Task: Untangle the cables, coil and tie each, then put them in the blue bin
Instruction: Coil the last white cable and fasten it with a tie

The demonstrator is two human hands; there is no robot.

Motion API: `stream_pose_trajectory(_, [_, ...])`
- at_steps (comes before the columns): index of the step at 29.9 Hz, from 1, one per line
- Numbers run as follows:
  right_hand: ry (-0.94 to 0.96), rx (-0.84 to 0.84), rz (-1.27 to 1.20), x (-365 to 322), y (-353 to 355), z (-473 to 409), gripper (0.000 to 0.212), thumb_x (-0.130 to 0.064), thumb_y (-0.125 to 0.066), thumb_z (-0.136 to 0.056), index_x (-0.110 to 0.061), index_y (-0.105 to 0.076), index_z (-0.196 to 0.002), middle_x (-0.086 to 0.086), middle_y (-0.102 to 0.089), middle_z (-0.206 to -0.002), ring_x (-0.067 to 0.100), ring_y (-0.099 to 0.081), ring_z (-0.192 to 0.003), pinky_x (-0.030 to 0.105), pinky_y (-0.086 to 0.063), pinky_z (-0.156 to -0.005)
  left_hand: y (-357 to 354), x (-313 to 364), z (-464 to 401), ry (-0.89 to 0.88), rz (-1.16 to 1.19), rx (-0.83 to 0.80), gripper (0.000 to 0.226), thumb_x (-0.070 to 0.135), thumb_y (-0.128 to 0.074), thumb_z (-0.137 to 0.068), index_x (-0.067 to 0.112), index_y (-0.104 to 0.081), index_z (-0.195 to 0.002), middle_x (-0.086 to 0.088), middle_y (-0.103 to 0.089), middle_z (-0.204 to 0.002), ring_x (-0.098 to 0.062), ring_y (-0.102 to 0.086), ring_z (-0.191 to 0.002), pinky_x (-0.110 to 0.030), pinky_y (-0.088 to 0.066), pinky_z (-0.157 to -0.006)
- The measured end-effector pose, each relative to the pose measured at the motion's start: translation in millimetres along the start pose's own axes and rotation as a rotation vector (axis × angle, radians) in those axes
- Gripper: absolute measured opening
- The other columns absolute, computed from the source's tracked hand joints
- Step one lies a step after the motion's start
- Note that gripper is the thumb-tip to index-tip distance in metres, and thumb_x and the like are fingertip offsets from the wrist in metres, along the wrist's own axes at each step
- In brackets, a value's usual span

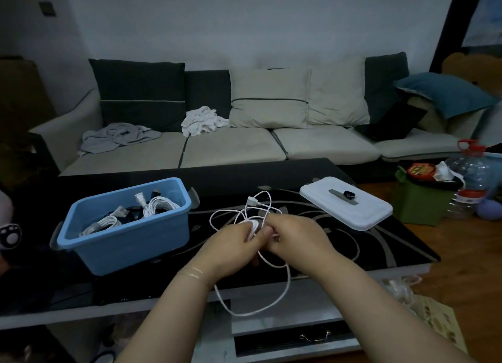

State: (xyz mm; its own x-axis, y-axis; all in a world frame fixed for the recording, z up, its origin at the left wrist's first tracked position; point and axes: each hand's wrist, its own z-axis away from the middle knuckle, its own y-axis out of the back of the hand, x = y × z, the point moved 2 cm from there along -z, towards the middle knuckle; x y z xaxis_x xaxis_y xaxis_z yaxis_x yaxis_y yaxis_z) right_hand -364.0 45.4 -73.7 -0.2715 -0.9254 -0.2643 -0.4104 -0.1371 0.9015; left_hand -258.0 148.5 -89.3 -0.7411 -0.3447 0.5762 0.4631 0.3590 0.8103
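Blue bin [130, 237] holds coiled cables [160, 203] (white).

**Two hands meet over a white cable**

Both bare forearms reach forward from the bottom of the frame and converge at centre. The left hand [231, 243] has its fingers curled round a small coil of the white cable [274, 289], knuckles up, a thin bracelet at the wrist. The right hand [294, 236], touching the left at the fingertips, pinches the same cable with thumb and bent fingers.
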Motion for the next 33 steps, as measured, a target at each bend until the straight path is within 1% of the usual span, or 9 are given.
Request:
stream_pose_trajectory(3, [0.005,0.005,0.012,5,3,-2,0.021,-0.043,-0.057,-0.087,-0.026,-0.057,-0.098,-0.009,-0.059,-0.092,0.014,-0.054,-0.092,0.027,-0.027,-0.068,1,6,0,-0.053,0.163,-0.106,0.028,0.042,-0.061,-0.089,0.017,-0.059,-0.077,0.009,-0.053,-0.06,0.001,-0.044,-0.052,-0.021,-0.037,-0.057])
stream_pose_trajectory(8, [-0.031,-0.017,-0.207,19,1,-4,0.013,-0.044,-0.06,-0.087,-0.032,-0.054,-0.082,-0.012,-0.051,-0.077,0.008,-0.048,-0.08,0.03,-0.039,-0.069,5,-1,7,-0.02,0.426,-0.187,0.022,0.027,-0.056,-0.097,0.013,-0.064,-0.082,0.006,-0.036,-0.05,-0.005,-0.029,-0.039,-0.018,-0.024,-0.04])
stream_pose_trajectory(11, [-0.07,-0.05,-0.364,24,-3,-3,0.015,-0.04,-0.056,-0.092,-0.031,-0.056,-0.079,-0.01,-0.061,-0.073,0.004,-0.054,-0.073,0.033,-0.046,-0.071,5,5,10,-0.034,0.567,-0.183,0.03,0.026,-0.046,-0.101,0.004,-0.065,-0.093,0.003,-0.042,-0.043,-0.006,-0.033,-0.033,-0.014,-0.026,-0.035])
stream_pose_trajectory(15, [-0.09,-0.057,-0.432,18,-10,-5,0.025,-0.041,-0.047,-0.096,-0.027,-0.05,-0.076,-0.007,-0.055,-0.061,0.009,-0.052,-0.06,0.038,-0.046,-0.066,5,9,10,-0.066,0.825,-0.168,0.032,0.026,-0.043,-0.099,0.005,-0.061,-0.084,-0.003,-0.06,-0.053,-0.006,-0.035,-0.034,-0.015,-0.027,-0.039])
stream_pose_trajectory(19, [-0.088,-0.083,-0.433,9,-19,-6,0.01,-0.033,-0.043,-0.096,-0.031,-0.049,-0.09,-0.005,-0.059,-0.07,0.019,-0.058,-0.07,0.037,-0.046,-0.064,0,7,6,-0.013,1.173,-0.131,0.036,0.035,-0.045,-0.088,0.002,-0.061,-0.084,-0.012,-0.071,-0.069,-0.005,-0.03,-0.032,-0.016,-0.027,-0.038])
stream_pose_trajectory(22, [-0.105,-0.132,-0.435,2,-26,-7,0.024,-0.025,-0.039,-0.097,-0.034,-0.05,-0.117,-0.008,-0.062,-0.084,0.009,-0.056,-0.07,0.028,-0.043,-0.063,0,8,3,0.033,1.33,-0.052,0.045,0.037,-0.042,-0.09,-0.001,-0.064,-0.099,-0.015,-0.074,-0.099,-0.002,-0.025,-0.033,-0.015,-0.027,-0.039])
stream_pose_trajectory(26, [-0.13,-0.131,-0.372,1,-31,-9,0.037,-0.025,-0.042,-0.094,-0.029,-0.04,-0.132,-0.001,-0.063,-0.098,0.019,-0.059,-0.085,0.028,-0.041,-0.068,0,11,3,0.03,1.435,-0.013,0.046,0.026,-0.045,-0.09,-0.006,-0.054,-0.121,-0.015,-0.066,-0.121,-0.001,-0.027,-0.038,-0.014,-0.031,-0.042])
stream_pose_trajectory(29, [-0.161,-0.162,-0.337,4,-30,-8,0.033,-0.035,-0.051,-0.09,-0.038,-0.045,-0.122,-0.01,-0.064,-0.097,0.016,-0.061,-0.091,0.029,-0.044,-0.069,-2,13,2,0.03,1.471,0.037,0.043,0.008,-0.048,-0.085,-0.007,-0.05,-0.125,-0.014,-0.063,-0.125,-0.002,-0.032,-0.041,-0.014,-0.033,-0.044])
stream_pose_trajectory(33, [-0.155,-0.255,-0.188,11,-37,-5,0.015,-0.023,-0.049,-0.087,-0.029,-0.055,-0.099,-0.005,-0.064,-0.105,0.02,-0.061,-0.099,0.028,-0.041,-0.072,3,13,-1,0.061,1.578,0.118,0.032,-0.004,-0.039,-0.095,-0.005,-0.049,-0.125,-0.01,-0.069,-0.116,-0.003,-0.053,-0.05,-0.012,-0.045,-0.048])
